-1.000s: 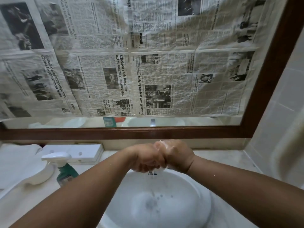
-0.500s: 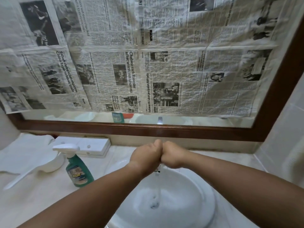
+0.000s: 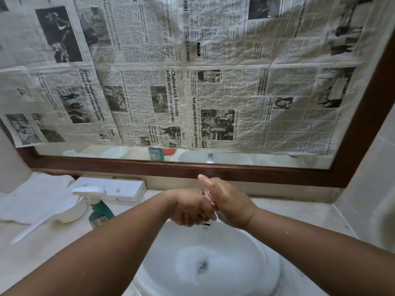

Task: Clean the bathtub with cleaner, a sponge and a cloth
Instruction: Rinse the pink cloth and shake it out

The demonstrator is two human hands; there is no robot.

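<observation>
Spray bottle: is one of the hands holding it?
No, the spray bottle stands free on the counter, while the left hand and right hand meet over the sink.
</observation>
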